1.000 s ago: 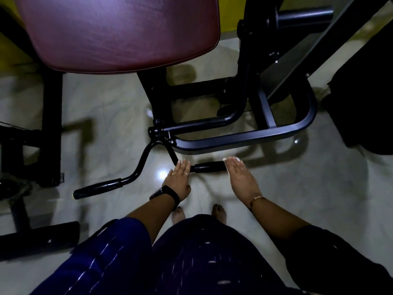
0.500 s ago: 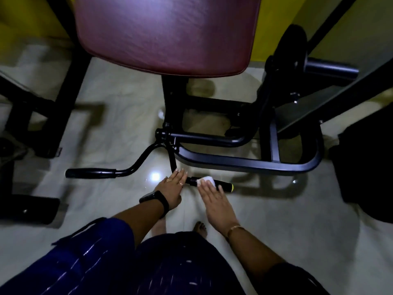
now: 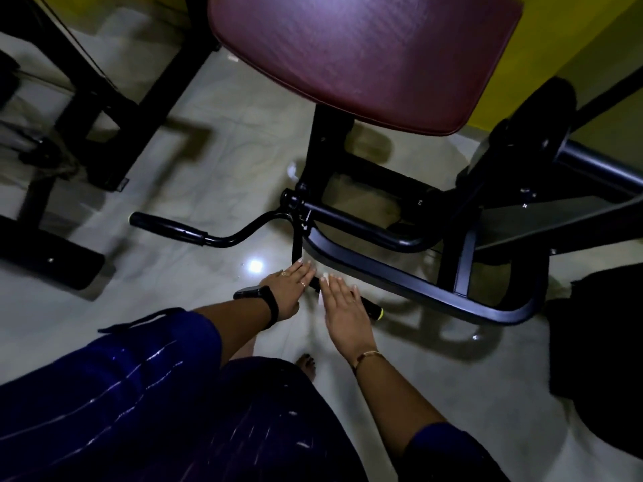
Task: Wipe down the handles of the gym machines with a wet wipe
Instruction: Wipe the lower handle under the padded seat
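**Both hands flat on the near handle, wipe under the right**

The right hand lies palm-down with straight fingers pressed over the black cylindrical handle grip with a yellow end cap. The cap end sticks out just past the hand's outer edge. A sliver of white wet wipe shows at the thumb side, trapped between palm and grip. Whether the thumb wraps under cannot be seen.

The left hand, just beside the right, rests with fingers extended on the bare black bar and grasps nothing.

Ahead of both hands runs the curved black steel machine frame, with the maroon padded seat further ahead. The matching black foam grip lies well out beyond the left hand, above the glossy pale marble floor.
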